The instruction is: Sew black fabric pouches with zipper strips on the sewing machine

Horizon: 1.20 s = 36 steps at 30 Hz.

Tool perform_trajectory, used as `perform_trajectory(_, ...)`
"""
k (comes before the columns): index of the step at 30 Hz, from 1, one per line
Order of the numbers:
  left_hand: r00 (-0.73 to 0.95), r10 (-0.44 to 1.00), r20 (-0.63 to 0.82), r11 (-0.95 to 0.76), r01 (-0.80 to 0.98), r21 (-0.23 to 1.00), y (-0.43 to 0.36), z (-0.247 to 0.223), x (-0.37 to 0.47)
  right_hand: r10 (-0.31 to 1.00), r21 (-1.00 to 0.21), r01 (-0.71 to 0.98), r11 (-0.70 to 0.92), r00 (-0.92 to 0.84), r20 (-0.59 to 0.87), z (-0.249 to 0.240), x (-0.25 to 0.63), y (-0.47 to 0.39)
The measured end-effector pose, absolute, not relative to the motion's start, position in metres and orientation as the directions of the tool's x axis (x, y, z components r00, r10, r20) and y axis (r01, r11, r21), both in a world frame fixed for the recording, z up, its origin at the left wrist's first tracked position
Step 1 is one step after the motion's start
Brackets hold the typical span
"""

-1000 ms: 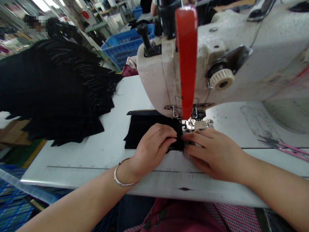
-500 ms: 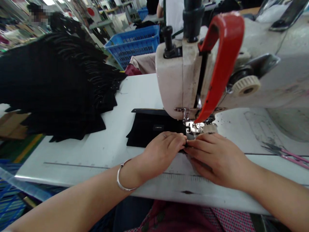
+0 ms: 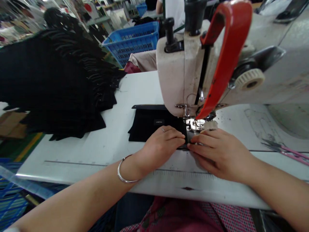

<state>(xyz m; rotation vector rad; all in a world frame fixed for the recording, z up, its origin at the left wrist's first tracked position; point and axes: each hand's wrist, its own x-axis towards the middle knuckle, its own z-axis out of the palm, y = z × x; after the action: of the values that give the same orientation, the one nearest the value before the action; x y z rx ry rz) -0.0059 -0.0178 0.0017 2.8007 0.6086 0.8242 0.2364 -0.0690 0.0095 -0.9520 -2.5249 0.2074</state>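
Note:
A black fabric piece (image 3: pixel 145 125) with a small dark label (image 3: pixel 159 122) lies flat on the sewing machine table. Its right edge is by the metal presser foot (image 3: pixel 193 124). My left hand (image 3: pixel 163 145), fingers bent and held together, grips the fabric near its front right corner; the thumb is hidden. My right hand (image 3: pixel 217 154) is just right of that edge, its fingers stretched out and slightly apart, the tips touching or almost touching the fabric. Above both hands is the sewing machine head (image 3: pixel 172 80) with a red guard (image 3: pixel 225 58).
A tall stack of black fabric pieces (image 3: pixel 60 83) covers the table's left side. Pink-handled scissors (image 3: pixel 287 151) lie at the right. Behind the white table (image 3: pixel 135 87) stands a blue plastic basket (image 3: pixel 132 40). A cardboard box (image 3: pixel 12 125) is below the stack.
My fingertips, close together at the fabric's edge before, are now a little apart. The right fingers have spread slightly. The view has shifted a little; the fabric stays by the presser foot.

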Motion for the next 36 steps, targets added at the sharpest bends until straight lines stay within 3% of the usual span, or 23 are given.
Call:
perform_trajectory(8,0.778,0.432,0.457,-0.900,0.341,0.270,-0.017,0.002,-0.004,0.671,-0.312,0.594,0.742,-0.652,0.354,0.010,0.241,-0.066)
perform_trajectory(23,0.882,0.304,0.358,-0.952,0.285,0.107,-0.009,0.007,-0.014,0.688,-0.289,0.627,0.723,-0.616,0.384,0.006,0.231,-0.068)
perform_trajectory(30,0.881,0.267,0.390,-0.964,0.250,0.095,0.013,0.004,-0.008,0.749,-0.266,0.709,0.653,-0.552,0.366,0.000,0.230,-0.063)
perform_trajectory(36,0.833,0.317,0.452,-0.947,0.307,0.099,0.024,0.001,-0.002,0.786,-0.242,0.753,0.612,-0.544,0.295,-0.002,0.228,-0.054)
